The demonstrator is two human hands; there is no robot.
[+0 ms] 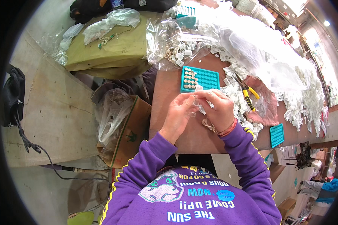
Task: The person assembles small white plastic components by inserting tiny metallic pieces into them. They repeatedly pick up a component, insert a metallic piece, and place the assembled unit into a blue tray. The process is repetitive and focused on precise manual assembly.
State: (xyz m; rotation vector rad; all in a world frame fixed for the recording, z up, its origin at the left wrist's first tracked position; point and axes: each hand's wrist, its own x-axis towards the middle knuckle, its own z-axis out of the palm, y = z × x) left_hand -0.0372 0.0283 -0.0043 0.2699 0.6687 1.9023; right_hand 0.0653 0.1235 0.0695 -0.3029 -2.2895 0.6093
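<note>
My left hand (178,115) and my right hand (221,108) meet above the near part of the brown table, fingertips pinched together. Between them is a small clear plastic piece (192,114), partly covered by the fingers, so its exact kind is not plain. Just beyond my fingertips lies a teal tray (207,78) with rows of pockets. Small round metallic pieces (190,78) fill its left columns. A looped tan cord (209,126) hangs or lies beneath my right hand; which one I cannot tell.
Yellow-handled pliers (248,98) rest on a heap of small white plastic pieces (234,80) to the right. A smaller teal tray (277,135) sits near the table's right front edge. Clear bags (251,48) cover the far side. A cardboard box (128,131) stands at left.
</note>
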